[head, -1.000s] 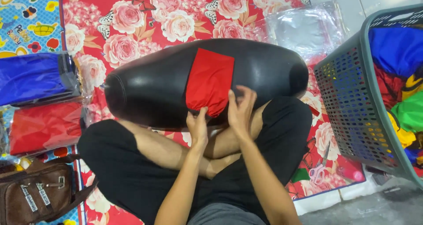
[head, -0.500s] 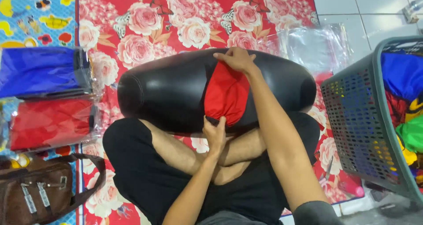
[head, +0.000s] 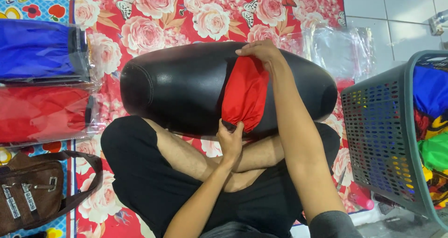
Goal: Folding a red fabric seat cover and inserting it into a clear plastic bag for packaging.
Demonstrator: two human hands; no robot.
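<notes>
Red cloth (head: pixel 246 96) lies draped over the middle of a long black cushion (head: pixel 186 89) that rests across the person's crossed legs, on a red mat (head: pixel 154 19) printed with pink roses. The right hand (head: pixel 259 51) reaches over the far edge of the cushion, its fingers curled and closed on the top end of the cloth. The left hand (head: pixel 230 139) sits at the near edge of the cushion, its fingers pinched shut on the cloth's bottom hem, so the fabric is held between the two hands. Near the left edge of the mat lie two flat clear packets, one with blue cloth (head: pixel 39 51) and, just beside it on the near side, one with red fabric (head: pixel 44 113). A brown bag (head: pixel 28 198) with a strap lies at the near left corner of the mat. Empty clear plastic bags (head: pixel 340 51) lie at the far right edge of the mat, partly on the white tiled floor (head: pixel 401 14). A grey laundry basket (head: pixel 380 140) with a perforated wall stands off the right edge, holding blue, green, yellow and red clothes (head: pixel 431 121).
</notes>
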